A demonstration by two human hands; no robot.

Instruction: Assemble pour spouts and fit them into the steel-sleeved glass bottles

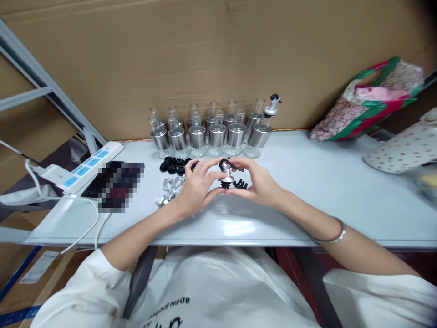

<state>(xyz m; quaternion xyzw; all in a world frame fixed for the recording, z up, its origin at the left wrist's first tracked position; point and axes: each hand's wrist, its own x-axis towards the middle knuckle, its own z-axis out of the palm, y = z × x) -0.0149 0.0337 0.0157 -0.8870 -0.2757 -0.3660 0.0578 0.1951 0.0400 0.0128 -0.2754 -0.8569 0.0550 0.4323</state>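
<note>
Between both hands, above the table, I hold a silver bottle pourer [226, 175] with a black stopper base and black flip top. My left hand [201, 184] closes on its left side, and my right hand [257, 182] grips it from the right, thumb at the base. Small black caps [241, 184] lie behind it by my right hand. Black ribbed stoppers [170, 166] sit in a pile beyond my left hand, partly hidden by it. Loose silver pourer parts [168, 186] lie to the left of that hand. A bottle [258, 134] at the right end of the rows wears a similar pourer.
Several glass bottles with metal sleeves [198, 135] stand in two rows at the back. A power strip [92, 166], a blurred-out phone [118, 187] and white cables are at left. A patterned bag [341, 114] and a dotted white container [392, 152] stand at right.
</note>
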